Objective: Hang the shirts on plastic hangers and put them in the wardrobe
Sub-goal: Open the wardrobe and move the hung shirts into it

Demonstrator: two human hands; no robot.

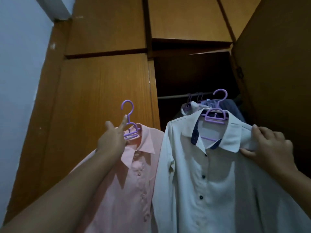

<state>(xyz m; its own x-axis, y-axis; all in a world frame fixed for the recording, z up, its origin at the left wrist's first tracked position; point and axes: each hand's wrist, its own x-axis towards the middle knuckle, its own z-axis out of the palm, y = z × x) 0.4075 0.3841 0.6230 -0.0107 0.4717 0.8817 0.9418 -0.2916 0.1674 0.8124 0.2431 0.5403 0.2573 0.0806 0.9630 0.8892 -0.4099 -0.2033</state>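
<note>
I have both hands raised in front of the wooden wardrobe (104, 84), whose right-hand door (277, 73) stands open on a dark interior. My left hand (112, 138) holds the pink shirt (133, 182) up by its purple plastic hanger (128, 120): the fingers (123, 122) are curled round the hanger's neck just under the hook, with one finger stretched up along the stem. My right hand (267, 148) grips the white shirt (210, 174) at its right shoulder, fingers bunched tight on the fabric beside the collar. That shirt, with dark buttons and a dark inner collar band, sits on a second purple hanger (216, 113), whose hook rises in front of the wardrobe opening, below the rail (176, 96). More purple hangers with garments (193, 105) already hang on the rail behind it. The pink shirt hangs in front of the closed left door, just beside the white one.
</note>
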